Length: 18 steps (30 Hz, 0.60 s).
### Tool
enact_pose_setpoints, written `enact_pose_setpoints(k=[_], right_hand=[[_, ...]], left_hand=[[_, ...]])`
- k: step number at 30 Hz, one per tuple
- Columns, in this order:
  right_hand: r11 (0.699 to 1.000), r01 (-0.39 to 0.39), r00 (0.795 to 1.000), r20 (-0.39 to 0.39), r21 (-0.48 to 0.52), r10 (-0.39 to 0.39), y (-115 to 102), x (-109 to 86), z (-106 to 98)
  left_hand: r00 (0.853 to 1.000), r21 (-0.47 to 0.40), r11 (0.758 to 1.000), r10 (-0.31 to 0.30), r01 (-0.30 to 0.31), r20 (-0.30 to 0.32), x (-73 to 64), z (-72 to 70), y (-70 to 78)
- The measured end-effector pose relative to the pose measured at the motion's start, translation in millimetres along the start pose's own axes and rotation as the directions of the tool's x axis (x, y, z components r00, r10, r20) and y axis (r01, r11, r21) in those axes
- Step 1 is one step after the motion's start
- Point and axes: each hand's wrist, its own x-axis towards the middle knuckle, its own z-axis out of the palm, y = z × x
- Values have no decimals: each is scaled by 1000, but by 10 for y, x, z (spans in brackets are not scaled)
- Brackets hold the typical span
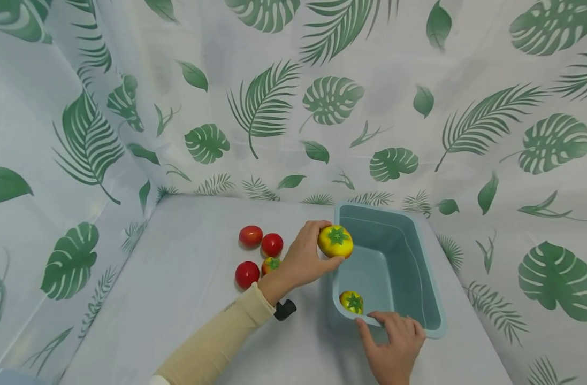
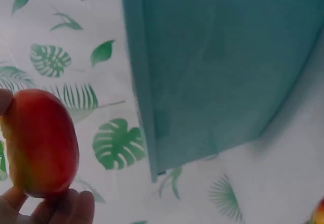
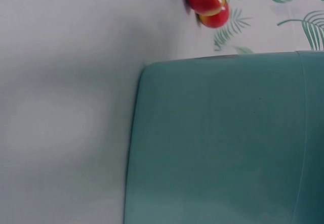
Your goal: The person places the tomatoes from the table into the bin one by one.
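My left hand (image 1: 305,256) holds a yellow tomato (image 1: 335,241) with a green star-shaped cap, near the left rim of a blue-green plastic bin (image 1: 430,299). Its other side is red, as the left wrist view shows the tomato (image 2: 43,143) between thumb and fingers. At the near rim, my right hand (image 1: 394,342) grips the bin's edge, thumb outside and fingers over the lip. Another yellow tomato (image 1: 352,302) lies inside the bin at its near left corner. In the right wrist view the bin's outer wall (image 3: 217,143) fills much of the picture, and that hand is out of sight.
Left of the bin on the white table (image 1: 187,256) lie red tomatoes (image 1: 247,275) and a yellow-red tomato (image 1: 271,265), partly hidden by my left hand. Leaf-printed sheeting (image 1: 274,133) rises behind and at both sides.
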Motion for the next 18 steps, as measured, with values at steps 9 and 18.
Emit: enact_pose_setpoints(k=[9, 18], right_hand=[[999, -33, 999, 33, -10, 34, 16, -10, -22], [1000, -24, 999, 27, -12, 24, 31, -4, -36]], left_hand=[[997, -14, 998, 67, -66, 45, 43, 213, 152], [991, 24, 995, 93, -95, 94, 56, 403, 151]])
